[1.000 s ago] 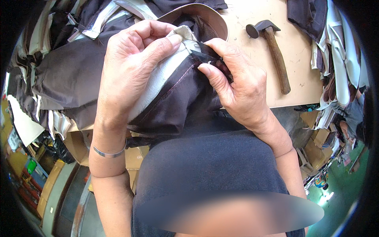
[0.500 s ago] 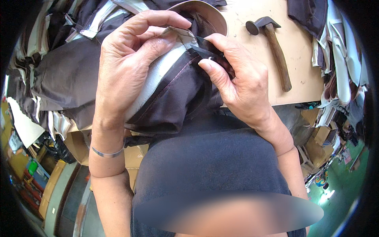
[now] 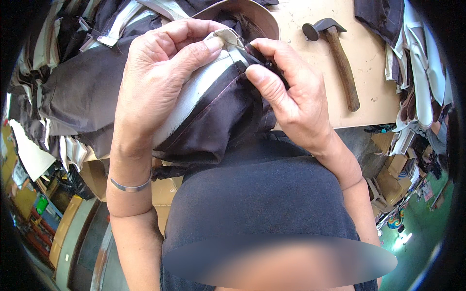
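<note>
My left hand (image 3: 155, 77) pinches the beige, stitched edge (image 3: 227, 35) of a sewn piece between thumb and bent fingers. Below that grip the piece shows a pale backing strip (image 3: 199, 92) and dark brown lining (image 3: 213, 121) with a pinkish seam line. Close by on the right, my right hand (image 3: 303, 97) is closed round small black thread snips (image 3: 257, 56), their blades right at the beige edge. The fingers hide most of the snips. A curved brown band (image 3: 267, 19) rises behind the hands.
A hammer (image 3: 340, 63) with a wooden handle lies on the tan tabletop (image 3: 374, 106) to the right. Heaps of dark and pale sewn pieces (image 3: 82, 92) cover the left side, and another stack (image 3: 417, 72) hangs at the right edge. Cardboard boxes (image 3: 395, 174) stand below.
The snips' blades, spread apart before, now look closer together and less visible. My right thumb has come up slightly, and my left fingers have tilted the beige edge a little upward.
</note>
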Demonstrator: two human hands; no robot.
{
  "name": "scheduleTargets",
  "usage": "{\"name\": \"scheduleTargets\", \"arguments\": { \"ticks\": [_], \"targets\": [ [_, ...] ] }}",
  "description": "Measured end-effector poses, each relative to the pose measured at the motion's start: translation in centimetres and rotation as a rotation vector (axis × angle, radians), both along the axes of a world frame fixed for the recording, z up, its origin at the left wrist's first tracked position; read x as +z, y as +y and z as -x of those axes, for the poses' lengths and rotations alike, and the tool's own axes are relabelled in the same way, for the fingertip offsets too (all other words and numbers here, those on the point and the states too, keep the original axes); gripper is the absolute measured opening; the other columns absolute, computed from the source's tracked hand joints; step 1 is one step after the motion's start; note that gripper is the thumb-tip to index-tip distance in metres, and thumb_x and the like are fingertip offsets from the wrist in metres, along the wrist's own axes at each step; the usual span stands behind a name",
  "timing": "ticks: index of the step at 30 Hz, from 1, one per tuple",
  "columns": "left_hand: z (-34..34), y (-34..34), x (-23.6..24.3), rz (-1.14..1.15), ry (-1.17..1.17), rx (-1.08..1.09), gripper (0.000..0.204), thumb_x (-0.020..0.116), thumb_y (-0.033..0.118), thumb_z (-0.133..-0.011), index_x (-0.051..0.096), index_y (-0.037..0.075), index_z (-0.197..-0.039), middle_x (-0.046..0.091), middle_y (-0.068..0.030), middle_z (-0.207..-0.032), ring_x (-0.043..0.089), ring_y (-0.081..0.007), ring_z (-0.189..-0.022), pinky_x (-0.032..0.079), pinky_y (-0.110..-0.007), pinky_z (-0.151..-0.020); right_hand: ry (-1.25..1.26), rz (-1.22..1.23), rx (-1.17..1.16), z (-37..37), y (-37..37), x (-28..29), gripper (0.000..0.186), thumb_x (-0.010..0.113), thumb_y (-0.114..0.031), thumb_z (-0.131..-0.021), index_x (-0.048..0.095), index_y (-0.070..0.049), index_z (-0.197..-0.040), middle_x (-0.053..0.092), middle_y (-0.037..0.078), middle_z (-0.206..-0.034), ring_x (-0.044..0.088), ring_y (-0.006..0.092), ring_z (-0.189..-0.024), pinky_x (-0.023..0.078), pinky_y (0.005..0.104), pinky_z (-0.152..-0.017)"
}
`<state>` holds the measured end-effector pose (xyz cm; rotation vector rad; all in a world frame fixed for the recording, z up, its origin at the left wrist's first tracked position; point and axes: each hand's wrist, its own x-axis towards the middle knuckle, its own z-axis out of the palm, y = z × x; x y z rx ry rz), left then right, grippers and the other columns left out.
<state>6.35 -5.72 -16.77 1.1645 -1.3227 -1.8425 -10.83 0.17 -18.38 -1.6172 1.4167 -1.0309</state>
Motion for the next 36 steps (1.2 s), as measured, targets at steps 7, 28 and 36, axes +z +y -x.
{"name": "scheduleTargets", "arguments": {
  "ticks": [7,28,36],
  "targets": [
    [0.0,0.0,0.2,-0.031,-0.020,-0.008,0.022,0.056,0.008,-0.081,0.056,-0.005,-0.099,0.061,-0.0069,-0.088,0.056,-0.0084,-0.079,0.043,-0.019,-0.075,-0.616,-0.593,0.034,0.0,-0.1,0.6,0.025,0.045,-0.030,-0.091,0.052,-0.006,-0.087,0.042,-0.003,-0.062,0.038,0.0040,-0.054,0.033,0.0185,-0.046],
    [0.8,0.3,0.5,0.014,-0.105,-0.012,0.017,0.056,0.006,-0.081,0.057,-0.005,-0.094,0.060,-0.0046,-0.083,0.055,-0.0056,-0.073,0.043,-0.017,-0.069,-0.715,-0.646,-0.045,-0.7,0.3,0.3,0.023,0.043,-0.030,-0.092,0.050,-0.010,-0.083,0.037,-0.008,-0.064,0.031,-0.0001,-0.051,0.026,0.0149,-0.044],
    [1.1,0.3,0.4,0.056,-0.117,-0.060,0.016,0.058,0.009,-0.081,0.059,-0.004,-0.090,0.059,-0.0022,-0.080,0.053,-0.0038,-0.070,0.042,-0.016,-0.066,-0.618,-0.476,-0.033,-0.6,0.1,-0.1,0.025,0.042,-0.027,-0.093,0.049,-0.006,-0.080,0.038,-0.006,-0.066,0.032,0.0024,-0.058,0.028,0.0177,-0.050]
  ]
}}
